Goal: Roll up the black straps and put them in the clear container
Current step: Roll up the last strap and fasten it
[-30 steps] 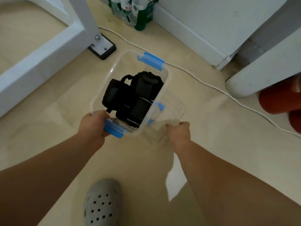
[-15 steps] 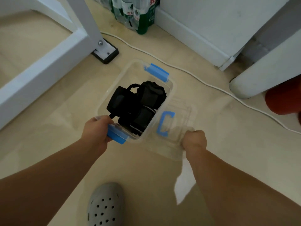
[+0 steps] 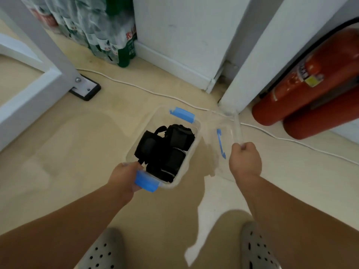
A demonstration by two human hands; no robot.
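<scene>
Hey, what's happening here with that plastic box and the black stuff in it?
A person stands over a clear container. The left hand grips its near end by the blue latch. Rolled black straps already lie inside. The right hand holds the clear lid off to the right of the box, tilted and not on it, so the box is open. The packing looks done; closing it may come next.

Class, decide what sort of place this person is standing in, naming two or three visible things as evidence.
Likely a storage or utility corner: two red fire extinguishers sit by the white wall, shrink-wrapped packs of green bottles stand on the beige floor, and a white cable trails across it.
</scene>
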